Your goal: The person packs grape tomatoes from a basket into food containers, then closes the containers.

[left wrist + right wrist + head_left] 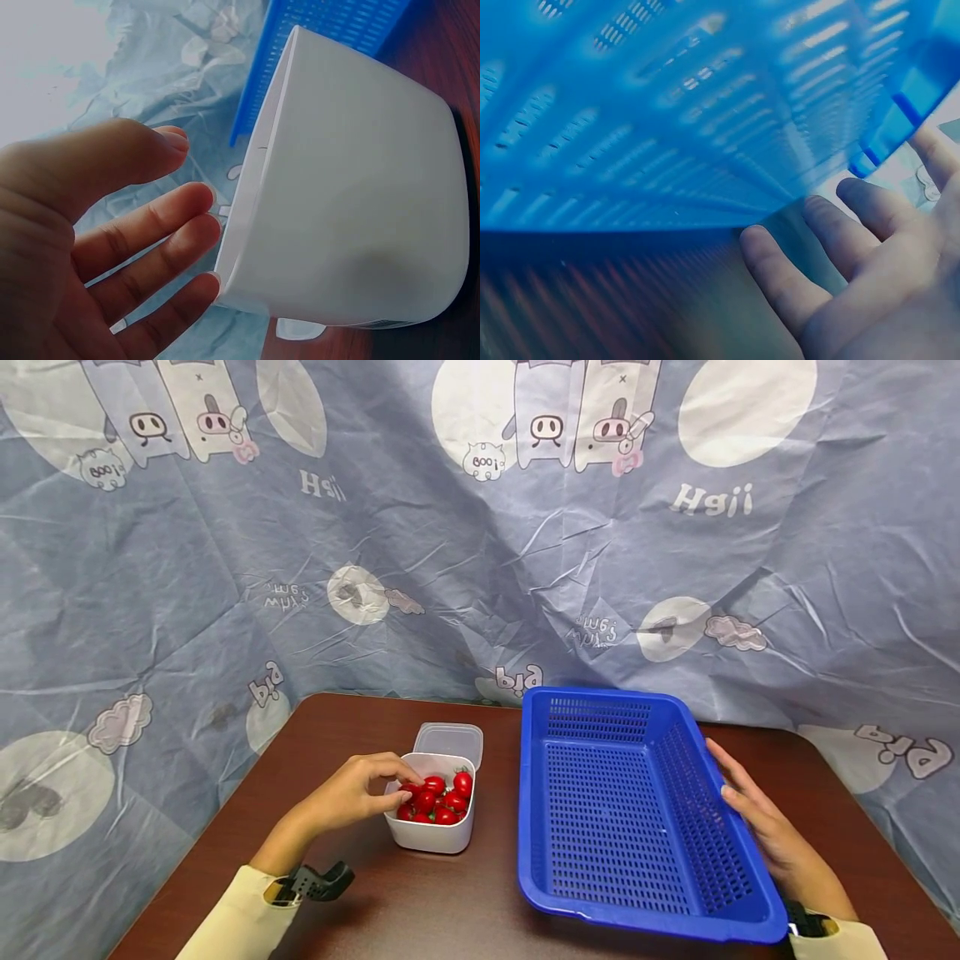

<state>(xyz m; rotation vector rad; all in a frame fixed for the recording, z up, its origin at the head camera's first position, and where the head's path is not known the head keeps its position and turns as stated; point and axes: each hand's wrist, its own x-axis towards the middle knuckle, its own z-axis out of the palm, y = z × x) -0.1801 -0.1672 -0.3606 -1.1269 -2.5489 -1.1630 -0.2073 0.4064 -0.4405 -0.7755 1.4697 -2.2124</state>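
Note:
A white plastic box (431, 837) filled with red cherry tomatoes (424, 802) stands left of centre on the table. My left hand (348, 792) reaches over its left side, thumb and fingers apart, fingertips at the nearest tomatoes. In the left wrist view, the fingertips (196, 234) are right at the box's rim, with nothing between them and the thumb. To the right is a blue perforated plastic basket (528, 827) with nothing in it. My right hand (772, 831) holds its right side, thumb at the rim and fingers (840, 236) against the outer wall.
The translucent lid (450, 743) lies directly behind the white box. Both stand on a dark brown table (360, 718). A grey-blue printed cloth (420, 527) hangs behind the table and at its sides.

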